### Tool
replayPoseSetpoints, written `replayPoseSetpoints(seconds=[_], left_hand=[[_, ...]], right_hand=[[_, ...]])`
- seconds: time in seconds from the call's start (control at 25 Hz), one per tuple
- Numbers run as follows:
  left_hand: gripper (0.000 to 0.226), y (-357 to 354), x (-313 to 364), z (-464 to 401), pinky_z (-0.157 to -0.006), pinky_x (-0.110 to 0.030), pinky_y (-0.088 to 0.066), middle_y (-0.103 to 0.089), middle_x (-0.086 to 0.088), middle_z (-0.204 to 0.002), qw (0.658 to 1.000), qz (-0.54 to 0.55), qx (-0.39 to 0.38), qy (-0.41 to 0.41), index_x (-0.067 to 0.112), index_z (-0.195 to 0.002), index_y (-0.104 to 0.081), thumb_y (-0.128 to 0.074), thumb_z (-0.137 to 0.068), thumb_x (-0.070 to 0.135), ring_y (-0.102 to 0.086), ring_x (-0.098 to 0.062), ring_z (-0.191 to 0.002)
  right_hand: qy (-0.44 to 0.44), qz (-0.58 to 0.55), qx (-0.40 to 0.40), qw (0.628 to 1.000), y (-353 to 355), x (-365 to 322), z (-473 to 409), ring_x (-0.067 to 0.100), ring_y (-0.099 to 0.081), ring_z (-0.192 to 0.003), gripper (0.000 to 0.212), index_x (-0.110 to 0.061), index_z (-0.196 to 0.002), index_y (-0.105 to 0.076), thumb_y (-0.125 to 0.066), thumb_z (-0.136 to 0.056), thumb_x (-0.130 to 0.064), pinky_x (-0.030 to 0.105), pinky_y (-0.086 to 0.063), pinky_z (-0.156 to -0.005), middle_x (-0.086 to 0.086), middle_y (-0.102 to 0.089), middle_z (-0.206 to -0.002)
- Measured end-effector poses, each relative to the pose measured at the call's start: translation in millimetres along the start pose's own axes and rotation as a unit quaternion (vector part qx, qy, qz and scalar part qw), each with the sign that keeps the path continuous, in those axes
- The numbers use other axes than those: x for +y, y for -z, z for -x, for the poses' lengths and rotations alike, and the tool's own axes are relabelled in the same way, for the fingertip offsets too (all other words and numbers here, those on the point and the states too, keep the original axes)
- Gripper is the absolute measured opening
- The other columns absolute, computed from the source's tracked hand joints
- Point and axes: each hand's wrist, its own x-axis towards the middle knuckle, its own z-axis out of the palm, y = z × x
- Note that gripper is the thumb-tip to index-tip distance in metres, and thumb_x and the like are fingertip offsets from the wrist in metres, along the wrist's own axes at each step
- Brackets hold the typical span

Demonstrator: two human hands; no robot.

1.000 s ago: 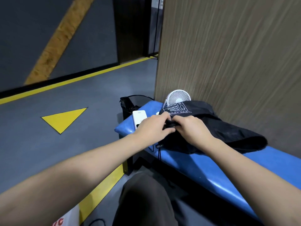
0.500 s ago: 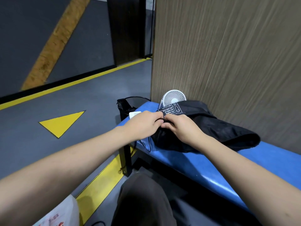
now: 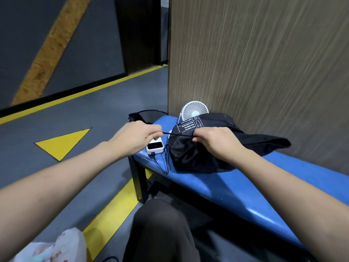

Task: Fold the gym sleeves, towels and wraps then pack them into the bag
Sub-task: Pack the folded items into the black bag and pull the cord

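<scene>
Black drawstring bag [image 3: 200,154] lies centre frame on blue bench [image 3: 236,188]. Left hand [image 3: 136,140] pinches taut drawcord [image 3: 175,134]; right hand [image 3: 213,142] grips bag mouth. Recommend steady, level pull while anchoring mouth.

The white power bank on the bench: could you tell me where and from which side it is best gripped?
Grip the white power bank across its two long edges, coming from above. It lies flat on the blue bench, so its underside is unreachable. A cable plugs into its near end, and the left hand hovers over its far end.
</scene>
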Motion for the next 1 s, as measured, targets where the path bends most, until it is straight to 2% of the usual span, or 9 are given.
replayPoseSetpoints(seconds=[0.12, 0.28, 0.4, 0.56, 0.64, 0.72, 1.0], left_hand=[[0.03, -1.0, -15.1, 6.7, -0.054, -0.031, -0.034, -0.049, 0.001, -0.058, 1.0, 0.009, 0.011, 0.022, 0.025, -0.085, -0.054, -0.04, -0.103, 0.045, -0.051, -0.024, -0.064], [0.032, 3.4, -34.1, 10.1, -0.057, -0.032, -0.035, -0.058, 0.003, -0.063, 0.998, -0.01, 0.022, 0.05, 0.026, -0.085, -0.057, -0.039, -0.101, 0.047, -0.052, -0.022, -0.064], [0.029, 9.4, -47.3, 13.2, -0.053, -0.029, -0.031, -0.046, 0.007, -0.051, 0.997, 0.0, 0.03, 0.077, 0.03, -0.077, -0.052, -0.044, -0.101, 0.042, -0.046, -0.009, -0.056], [0.031, 0.1, -65.4, 20.2, -0.057, -0.032, -0.034, -0.053, 0.006, -0.058, 0.993, 0.02, 0.016, 0.118, 0.028, -0.077, -0.054, -0.043, -0.1, 0.047, -0.051, -0.016, -0.062], [0.031, -13.2, -61.8, 19.1, -0.056, -0.03, -0.033, -0.053, 0.009, -0.059, 0.992, 0.036, 0.013, 0.122, 0.027, -0.077, -0.055, -0.044, -0.101, 0.044, -0.051, -0.013, -0.062], [0.031, -24.5, -55.0, 16.0, -0.056, -0.031, -0.035, -0.055, 0.004, -0.059, 0.992, 0.039, 0.014, 0.116, 0.026, -0.079, -0.056, -0.043, -0.102, 0.044, -0.054, -0.018, -0.063], [0.031, -33.1, -50.7, 8.2, -0.055, -0.031, -0.034, -0.056, 0.002, -0.06, 0.992, 0.041, 0.011, 0.116, 0.029, -0.076, -0.052, -0.042, -0.102, 0.044, -0.055, -0.02, -0.062]], right_hand=[[0.001, 0.028, 0.007, 1.0, 3.7, 14.7, 5.3, 0.027, -0.067, -0.089, 0.024, -0.019, -0.091, -0.058, -0.048, -0.098, -0.04, 0.039, -0.049, -0.063, -0.005, -0.069, -0.092], [-0.015, 0.069, 0.004, 0.998, 8.5, 38.5, 13.7, 0.032, -0.066, -0.085, 0.021, -0.018, -0.09, -0.057, -0.05, -0.099, -0.036, 0.037, -0.043, -0.063, -0.001, -0.068, -0.089], [-0.039, 0.069, 0.006, 0.997, 12.5, 62.0, 25.0, 0.033, -0.066, -0.083, 0.018, -0.016, -0.087, -0.056, -0.054, -0.099, -0.03, 0.038, -0.047, -0.069, 0.0, -0.068, -0.087], [-0.053, 0.068, 0.01, 0.996, 7.1, 75.1, 36.2, 0.031, -0.065, -0.082, 0.018, -0.016, -0.084, -0.054, -0.055, -0.099, -0.026, 0.036, -0.04, -0.069, 0.0, -0.067, -0.084], [-0.076, 0.06, 0.015, 0.995, 1.2, 73.4, 37.0, 0.033, -0.064, -0.083, 0.019, -0.016, -0.085, -0.054, -0.053, -0.1, -0.028, 0.033, -0.033, -0.065, 0.001, -0.068, -0.085], [-0.101, 0.049, 0.023, 0.993, -1.4, 70.7, 36.2, 0.036, -0.063, -0.082, 0.019, -0.016, -0.087, -0.056, -0.052, -0.1, -0.029, 0.031, -0.028, -0.065, 0.002, -0.069, -0.086], [-0.119, 0.042, 0.033, 0.991, 1.7, 67.4, 39.8, 0.037, -0.061, -0.08, 0.019, -0.015, -0.087, -0.055, -0.052, -0.099, -0.028, 0.033, -0.027, -0.062, 0.003, -0.069, -0.084]])
